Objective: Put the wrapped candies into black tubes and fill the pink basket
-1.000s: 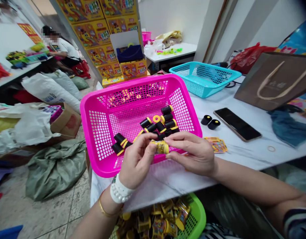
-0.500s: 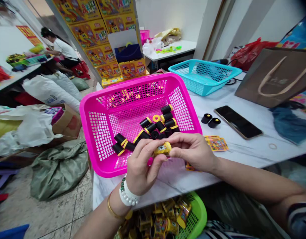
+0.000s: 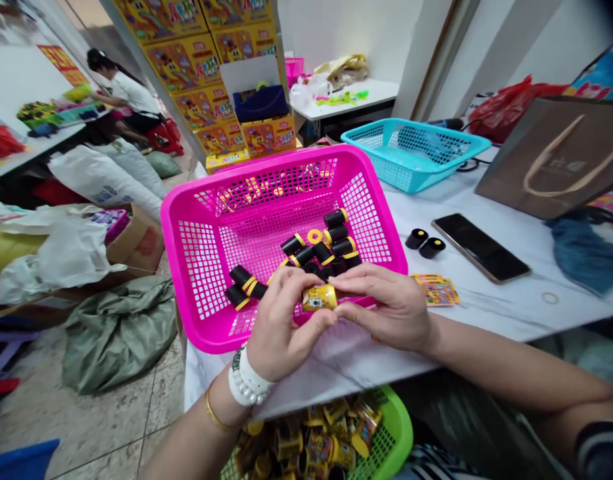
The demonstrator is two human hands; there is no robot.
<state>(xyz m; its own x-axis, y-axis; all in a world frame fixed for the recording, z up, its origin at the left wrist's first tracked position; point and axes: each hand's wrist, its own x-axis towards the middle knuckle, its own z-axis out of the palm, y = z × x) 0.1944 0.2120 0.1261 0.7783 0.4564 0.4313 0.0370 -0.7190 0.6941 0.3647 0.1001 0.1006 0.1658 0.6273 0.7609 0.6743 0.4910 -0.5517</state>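
Gripping small yellow printed cylinder (image 3: 320,298) between fingertips of left hand (image 3: 279,323) and right hand (image 3: 394,310), at near rim of bright-pink perforated plastic basket (image 3: 206,339) — just turned more level, so apparently still being adjusted.

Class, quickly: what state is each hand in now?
Left hand: closed, holding the yellow printed cylinder.
Right hand: closed, holding the same cylinder at one end.

Pale wall (image 3: 361,33) behind a white side table (image 3: 381,93), grey tiled floor (image 3: 114,427) at left.
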